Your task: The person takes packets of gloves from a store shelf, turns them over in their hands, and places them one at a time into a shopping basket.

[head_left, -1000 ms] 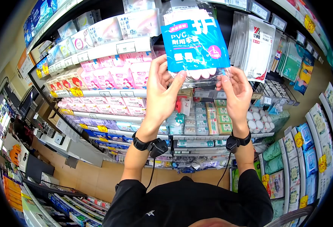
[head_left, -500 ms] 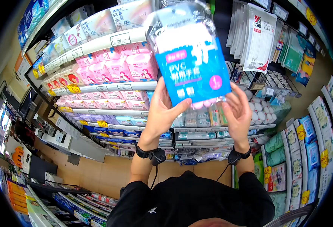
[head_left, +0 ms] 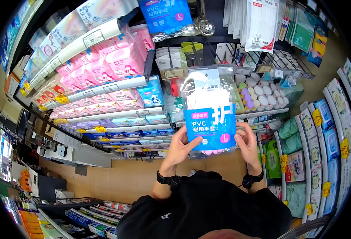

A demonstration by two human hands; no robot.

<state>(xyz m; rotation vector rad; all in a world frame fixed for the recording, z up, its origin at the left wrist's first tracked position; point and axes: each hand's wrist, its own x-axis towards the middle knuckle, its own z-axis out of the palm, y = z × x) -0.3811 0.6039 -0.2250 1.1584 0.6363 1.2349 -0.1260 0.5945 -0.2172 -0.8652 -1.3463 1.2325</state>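
Note:
A clear and blue pack of PVC gloves (head_left: 195, 123), marked L, is held upright in front of my body, its printed front facing me. My left hand (head_left: 182, 146) grips its lower left edge, thumb laid over the front. At the lower right edge, my right hand (head_left: 247, 144) pinches the pack between thumb and bent fingers. A similar blue glove pack (head_left: 165, 16) hangs on the display above.
Pink packs (head_left: 121, 59) fill the shelves at left. Metal ladles (head_left: 204, 26) and white packets (head_left: 261, 26) hang at the back. Round-lidded containers (head_left: 263, 93) stand at right, near shelves of tissue packs (head_left: 295, 165). The tiled floor (head_left: 135, 175) shows below.
Both hands have brought the glove pack down and closer to my body, from in front of the upper display. The view has shifted, and the hanging glove pack behind now shows.

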